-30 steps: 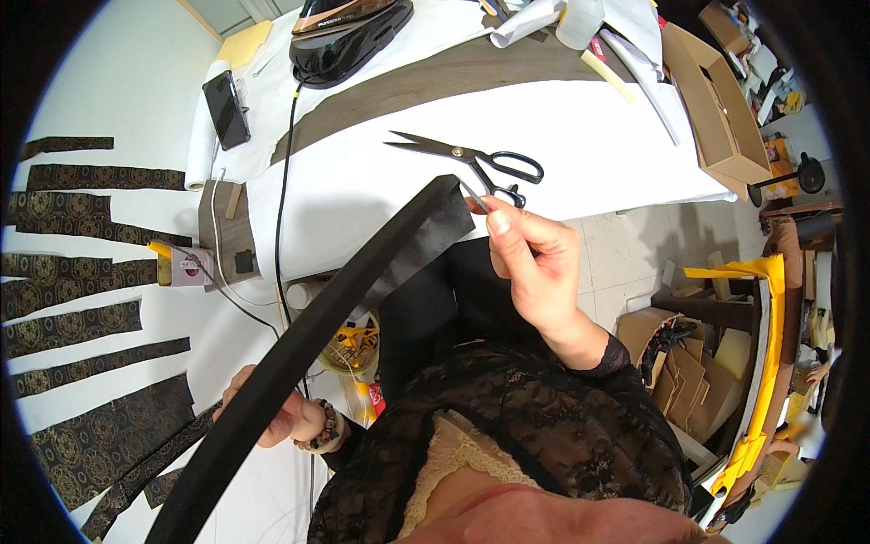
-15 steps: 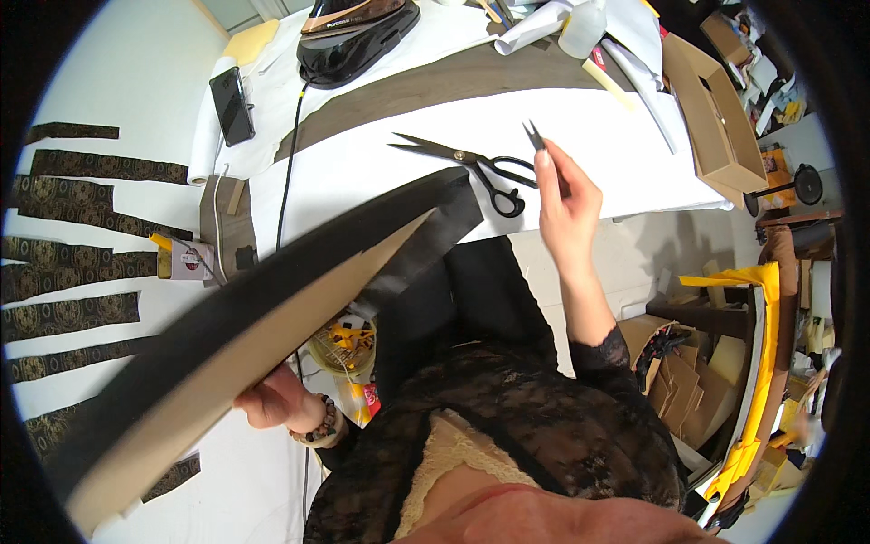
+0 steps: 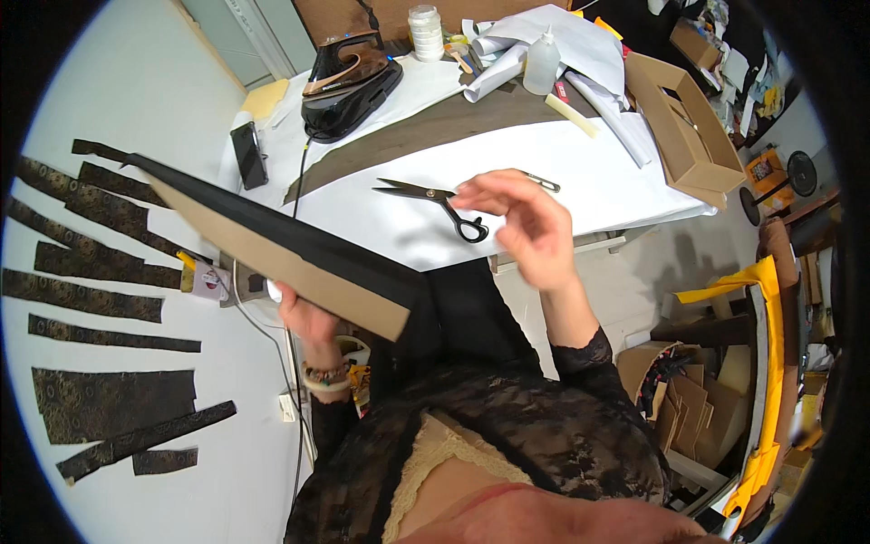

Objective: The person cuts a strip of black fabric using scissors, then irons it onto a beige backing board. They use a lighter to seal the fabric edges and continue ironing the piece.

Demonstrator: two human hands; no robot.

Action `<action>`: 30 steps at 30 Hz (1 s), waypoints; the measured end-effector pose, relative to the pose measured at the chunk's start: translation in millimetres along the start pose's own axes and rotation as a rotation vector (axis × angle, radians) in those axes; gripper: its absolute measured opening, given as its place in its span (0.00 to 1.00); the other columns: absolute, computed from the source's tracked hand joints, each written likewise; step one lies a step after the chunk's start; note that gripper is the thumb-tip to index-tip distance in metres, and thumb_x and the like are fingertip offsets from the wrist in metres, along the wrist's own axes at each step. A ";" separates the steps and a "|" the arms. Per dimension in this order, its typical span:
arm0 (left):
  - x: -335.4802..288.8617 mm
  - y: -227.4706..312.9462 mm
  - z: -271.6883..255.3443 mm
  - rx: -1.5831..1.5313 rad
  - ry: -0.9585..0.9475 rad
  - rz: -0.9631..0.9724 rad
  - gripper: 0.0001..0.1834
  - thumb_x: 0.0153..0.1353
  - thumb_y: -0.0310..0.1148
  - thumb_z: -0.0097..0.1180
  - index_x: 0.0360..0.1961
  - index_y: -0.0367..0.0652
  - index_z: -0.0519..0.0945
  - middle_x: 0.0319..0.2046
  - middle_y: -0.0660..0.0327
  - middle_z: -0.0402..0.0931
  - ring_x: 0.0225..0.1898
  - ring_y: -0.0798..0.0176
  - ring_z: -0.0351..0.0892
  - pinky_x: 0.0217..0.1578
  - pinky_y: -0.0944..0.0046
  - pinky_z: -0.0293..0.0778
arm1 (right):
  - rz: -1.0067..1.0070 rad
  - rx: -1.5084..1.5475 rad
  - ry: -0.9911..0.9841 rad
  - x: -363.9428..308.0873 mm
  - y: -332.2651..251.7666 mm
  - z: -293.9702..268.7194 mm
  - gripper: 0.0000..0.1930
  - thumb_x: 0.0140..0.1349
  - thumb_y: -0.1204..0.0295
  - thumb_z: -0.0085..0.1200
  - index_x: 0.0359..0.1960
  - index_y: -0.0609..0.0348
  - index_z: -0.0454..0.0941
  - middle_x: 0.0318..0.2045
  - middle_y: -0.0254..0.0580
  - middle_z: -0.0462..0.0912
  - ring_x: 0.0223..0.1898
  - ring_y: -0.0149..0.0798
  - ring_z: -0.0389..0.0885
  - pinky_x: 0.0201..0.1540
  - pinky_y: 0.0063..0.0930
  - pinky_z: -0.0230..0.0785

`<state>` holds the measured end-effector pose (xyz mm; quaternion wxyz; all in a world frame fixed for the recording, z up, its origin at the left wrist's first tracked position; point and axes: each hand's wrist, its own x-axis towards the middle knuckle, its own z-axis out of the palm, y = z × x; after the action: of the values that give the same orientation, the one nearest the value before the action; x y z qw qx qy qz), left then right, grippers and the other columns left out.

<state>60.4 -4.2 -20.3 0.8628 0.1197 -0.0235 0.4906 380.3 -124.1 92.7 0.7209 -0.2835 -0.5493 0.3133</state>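
A long tan board with a black covering along its edge slants across the left side, tilted in the air. My left hand grips its lower edge, fingers wrapped round it. Above the table's front edge, my right hand has its fingers loosely stretched and thumb apart, holding nothing. Just left of it lie black tailor's scissors with blades pointing left. Small thread snips lie on the white tabletop beyond my right hand, partly hidden by it.
A steam iron on its base stands at the back left, its cord crossing the table. Nearby are a phone, a squeeze bottle, a white jar and an open cardboard box. Several dark patterned fabric strips hang left.
My right hand has let go of the snips, which now lie on the table. The board has swung round, its far end rising and its near end dropping toward my lap.
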 end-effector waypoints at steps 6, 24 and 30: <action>28.5 -32.0 -14.6 0.140 -0.008 -0.051 0.28 0.64 0.47 0.49 0.60 0.41 0.66 0.57 0.55 0.68 0.59 0.49 0.65 0.61 0.46 0.58 | -0.107 0.159 -0.183 1.7 -30.0 38.0 0.26 0.55 0.72 0.63 0.53 0.64 0.64 0.51 0.65 0.72 0.54 0.55 0.74 0.56 0.45 0.69; 34.9 -41.9 -16.3 0.049 -0.311 -0.078 0.30 0.62 0.46 0.52 0.61 0.42 0.65 0.61 0.56 0.65 0.63 0.50 0.61 0.64 0.46 0.53 | -0.178 0.102 -0.166 -28.3 -34.9 38.7 0.14 0.56 0.79 0.59 0.40 0.62 0.67 0.46 0.68 0.76 0.52 0.56 0.76 0.51 0.45 0.73; 30.1 -34.6 -19.7 0.068 -0.295 -0.036 0.28 0.63 0.45 0.51 0.61 0.43 0.67 0.60 0.57 0.66 0.62 0.51 0.61 0.64 0.45 0.53 | -0.327 -0.167 -0.203 -26.1 -36.7 31.9 0.14 0.53 0.82 0.60 0.41 0.62 0.71 0.43 0.66 0.78 0.47 0.57 0.80 0.47 0.41 0.75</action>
<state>103.9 8.7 -41.0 0.8540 0.2203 -0.1314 0.4527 349.3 -165.5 111.8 0.6773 -0.2162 -0.6818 0.1723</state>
